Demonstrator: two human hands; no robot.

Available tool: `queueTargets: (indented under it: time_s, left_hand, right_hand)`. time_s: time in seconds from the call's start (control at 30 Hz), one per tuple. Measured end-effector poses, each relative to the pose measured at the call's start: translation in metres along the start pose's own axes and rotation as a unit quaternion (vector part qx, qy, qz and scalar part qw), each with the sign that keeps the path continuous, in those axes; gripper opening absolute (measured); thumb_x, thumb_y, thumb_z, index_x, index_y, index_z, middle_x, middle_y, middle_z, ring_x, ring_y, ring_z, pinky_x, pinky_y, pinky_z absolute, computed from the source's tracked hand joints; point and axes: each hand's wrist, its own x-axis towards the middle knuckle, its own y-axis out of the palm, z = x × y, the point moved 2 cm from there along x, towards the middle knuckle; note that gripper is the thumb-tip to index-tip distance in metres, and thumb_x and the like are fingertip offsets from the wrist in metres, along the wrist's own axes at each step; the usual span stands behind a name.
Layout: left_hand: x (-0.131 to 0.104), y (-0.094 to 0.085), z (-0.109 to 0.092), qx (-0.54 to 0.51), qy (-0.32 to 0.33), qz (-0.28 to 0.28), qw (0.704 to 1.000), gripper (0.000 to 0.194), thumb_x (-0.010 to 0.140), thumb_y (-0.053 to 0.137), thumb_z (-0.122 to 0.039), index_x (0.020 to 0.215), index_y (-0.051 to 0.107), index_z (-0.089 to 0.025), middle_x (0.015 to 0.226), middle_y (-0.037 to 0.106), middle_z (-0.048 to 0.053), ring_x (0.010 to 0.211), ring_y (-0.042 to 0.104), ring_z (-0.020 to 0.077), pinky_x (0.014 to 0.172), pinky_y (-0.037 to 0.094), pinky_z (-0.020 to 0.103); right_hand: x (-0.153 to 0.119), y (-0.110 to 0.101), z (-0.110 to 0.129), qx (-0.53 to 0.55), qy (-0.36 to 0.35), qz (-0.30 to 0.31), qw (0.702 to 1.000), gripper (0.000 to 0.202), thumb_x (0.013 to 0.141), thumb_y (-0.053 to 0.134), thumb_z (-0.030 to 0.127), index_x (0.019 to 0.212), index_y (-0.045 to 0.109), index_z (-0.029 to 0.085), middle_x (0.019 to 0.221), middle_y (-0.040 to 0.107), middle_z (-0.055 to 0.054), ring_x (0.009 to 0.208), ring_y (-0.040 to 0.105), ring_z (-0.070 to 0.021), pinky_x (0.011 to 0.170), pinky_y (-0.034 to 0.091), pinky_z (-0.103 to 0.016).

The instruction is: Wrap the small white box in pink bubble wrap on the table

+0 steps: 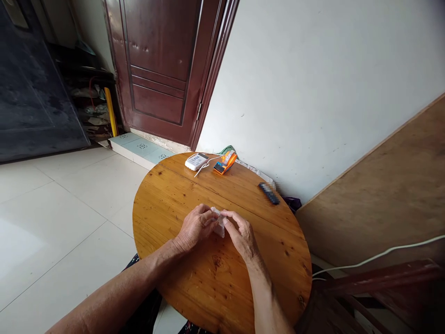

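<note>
Over the middle of the round wooden table [167, 204], both my hands meet at a small crumpled piece of whitish, see-through plastic [219, 230]. My left hand [196, 227] pinches its left side, fingers bent around it. From the right, the thumb and index finger of my right hand [242, 233] close on its upper edge. Part of the plastic is hidden behind my fingers, and I cannot tell whether anything is inside it.
At the table's far edge lie a white box-shaped device [196, 161] with a white cable and an orange tape dispenser [227, 162]. A dark, blurred-out object [268, 193] lies at the right. The white wall [313, 83] rises behind; a brown door [156, 69] stands beyond.
</note>
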Motion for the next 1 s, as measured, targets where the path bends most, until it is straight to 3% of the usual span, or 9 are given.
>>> queueTargets:
  time_s: [0.13, 0.23, 0.4, 0.73, 1.0]
  left_hand:
    - [0.0003, -0.0005, -0.0002, -0.002, -0.005, -0.002, 1.000, 0.017, 0.088, 0.060, -0.027, 0.101, 0.072, -0.024, 0.101, 0.064, 0.005, 0.091, 0.064, 0.0167, 0.080, 0.050, 0.026]
    - [0.0003, -0.0002, 0.0002, -0.003, -0.002, -0.006, 1.000, 0.017, 0.089, 0.060, -0.028, 0.101, 0.072, -0.024, 0.100, 0.064, 0.005, 0.090, 0.064, 0.0163, 0.080, 0.049, 0.026]
    - [-0.0001, 0.0003, 0.0011, -0.012, 0.006, -0.008, 1.000, 0.017, 0.088, 0.062, -0.029, 0.100, 0.072, -0.024, 0.101, 0.064, 0.005, 0.090, 0.064, 0.0161, 0.080, 0.050, 0.026]
    - [0.0002, 0.0003, 0.0031, -0.029, 0.010, -0.016, 0.999, 0.016, 0.087, 0.061, -0.025, 0.099, 0.072, -0.023, 0.101, 0.062, 0.005, 0.088, 0.063, 0.0152, 0.079, 0.051, 0.026]
    - [-0.0004, 0.0000, 0.0038, -0.087, 0.006, -0.026, 0.996, 0.014, 0.083, 0.059, -0.022, 0.092, 0.071, -0.020, 0.106, 0.058, 0.007, 0.093, 0.062, 0.0166, 0.081, 0.053, 0.028]
  right_hand:
    - [-0.0011, -0.0002, -0.0016, -0.058, -0.058, -0.020, 0.996, 0.023, 0.088, 0.052, 0.026, 0.097, 0.072, 0.024, 0.110, 0.073, -0.007, 0.108, 0.066, -0.0258, 0.097, 0.049, -0.042]
    - [-0.0026, 0.0003, -0.0004, -0.143, -0.102, -0.054, 0.983, 0.023, 0.088, 0.052, 0.023, 0.095, 0.074, 0.024, 0.114, 0.071, -0.009, 0.106, 0.065, -0.0262, 0.093, 0.048, -0.043]
    - [-0.0043, 0.0027, 0.0063, -0.210, -0.154, -0.056, 0.964, 0.025, 0.085, 0.050, 0.014, 0.092, 0.072, 0.023, 0.110, 0.071, -0.008, 0.102, 0.065, -0.0248, 0.089, 0.046, -0.041]
    - [-0.0044, 0.0030, 0.0053, -0.193, -0.151, -0.074, 0.967, 0.021, 0.084, 0.051, 0.014, 0.086, 0.070, 0.023, 0.110, 0.070, -0.008, 0.099, 0.065, -0.0238, 0.086, 0.046, -0.039]
    - [-0.0033, -0.0038, 0.0060, -0.044, -0.080, -0.123, 0.988, 0.017, 0.087, 0.054, 0.022, 0.077, 0.068, 0.023, 0.105, 0.070, -0.008, 0.103, 0.065, -0.0238, 0.093, 0.048, -0.038]
